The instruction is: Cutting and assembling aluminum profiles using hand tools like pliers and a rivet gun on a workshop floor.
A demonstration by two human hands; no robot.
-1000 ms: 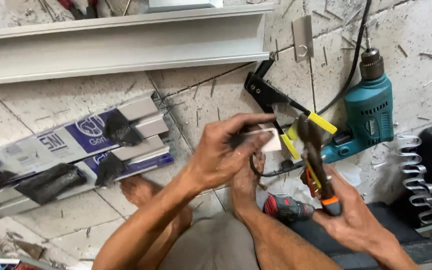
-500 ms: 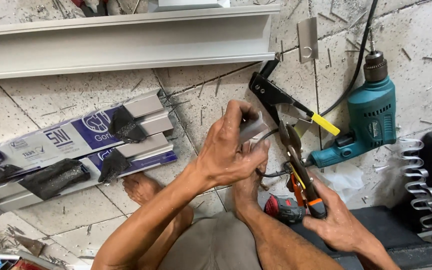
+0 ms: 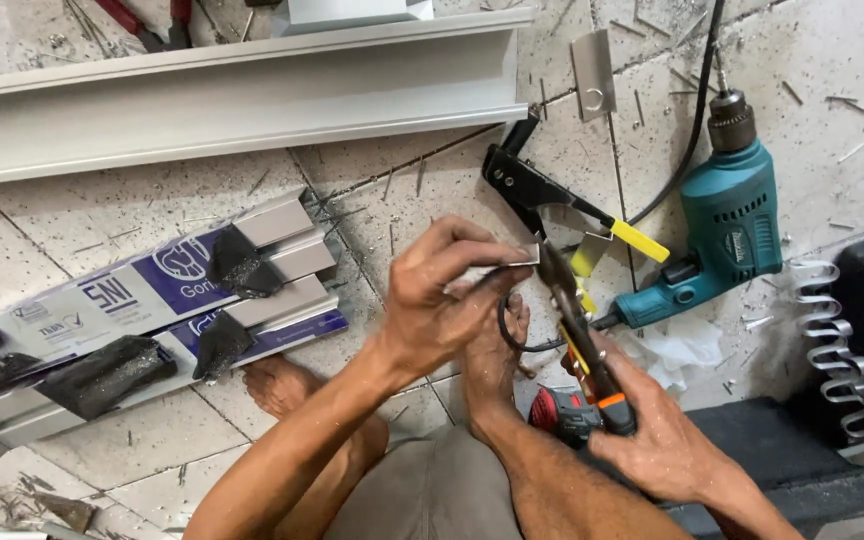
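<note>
The left hand (image 3: 442, 300) sits near the middle of the view, its grip closed on a small piece of sheet metal (image 3: 514, 258) pinched between thumb and fingertips; the piece lies just at 2 o'clock from the knuckles, with a thin dark cord (image 3: 508, 330) looping below it. The right hand (image 3: 664, 432), at 5 o'clock from the left, has its grip closed around the handles of a pair of snips (image 3: 577, 335) with orange and yellow on them; the snips point up toward 11 o'clock, and their nose meets the edge of the sheet-metal piece; whether the blades are parted I cannot tell. A bare foot (image 3: 497, 345) rests on the tiled floor (image 3: 152, 200) directly under the work; a second foot (image 3: 282, 385) lies at 8 o'clock from it. A black hand riveter (image 3: 542, 195) with a yellow-tipped handle lies at 12 o'clock from the snips; a teal electric drill (image 3: 727, 225) lies at 2 o'clock, chuck pointing up, its black cable running off the top edge. A long pale aluminium channel (image 3: 242, 95) spans the top from 9 to 12 o'clock; shorter wrapped profiles (image 3: 152, 310) lie at 9 o'clock. A small red-and-black tool (image 3: 562, 412) sits just beside the right wrist; a curled metal offcut (image 3: 842, 340) lies at 3 o'clock.
</note>
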